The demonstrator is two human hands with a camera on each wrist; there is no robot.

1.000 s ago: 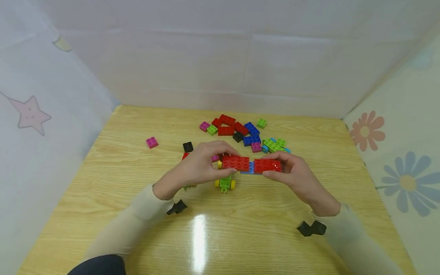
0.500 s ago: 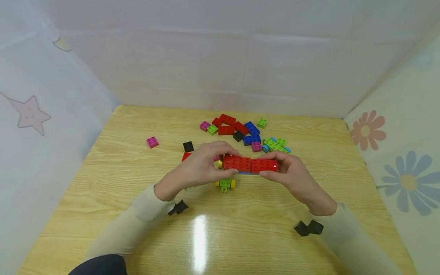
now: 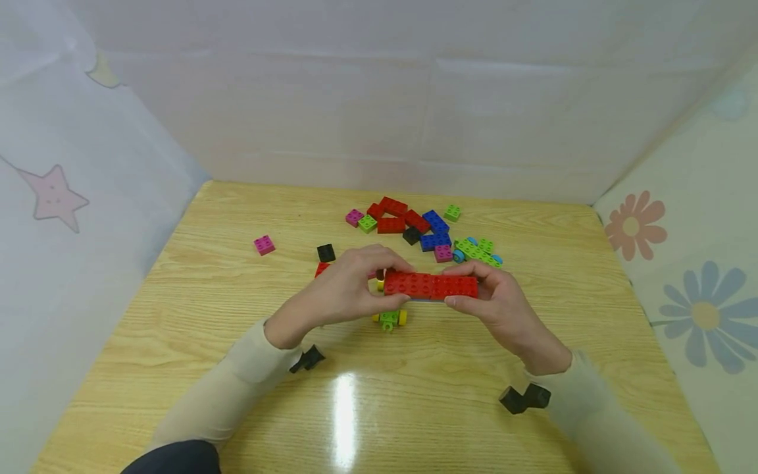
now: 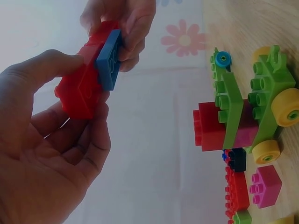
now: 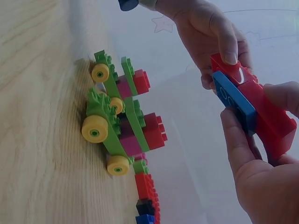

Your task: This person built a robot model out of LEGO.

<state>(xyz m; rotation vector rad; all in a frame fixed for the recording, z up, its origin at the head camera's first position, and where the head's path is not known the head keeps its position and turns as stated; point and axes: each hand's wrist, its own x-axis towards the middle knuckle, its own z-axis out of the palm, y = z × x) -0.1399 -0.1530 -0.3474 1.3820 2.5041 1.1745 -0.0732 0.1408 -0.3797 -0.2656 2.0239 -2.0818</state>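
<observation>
Two red building bricks are held up end to end in the head view. My left hand (image 3: 340, 286) grips the left red brick (image 3: 408, 284) between thumb and fingers. With its thumb on the near side, my right hand (image 3: 503, 309) grips the right red brick (image 3: 454, 287). A thin blue brick (image 4: 109, 60) spans the underside of both where they meet. From the right wrist view, a right finger touches that blue brick (image 5: 233, 100). Below the hands, a green toy car (image 3: 389, 318) with yellow wheels stands on the table, partly hidden.
A second, similar green car (image 5: 105, 70) stands beside the first. Behind the hands lie several loose bricks, among them a red brick (image 3: 391, 225) and a blue brick (image 3: 435, 241). A green car with blue wheels (image 3: 474, 250) sits right of these. One pink brick (image 3: 264, 245) lies far left.
My right hand has moved left with its red brick. The gap between the red bricks has closed, covering the blue studs that showed between them. My left hand has barely moved.
</observation>
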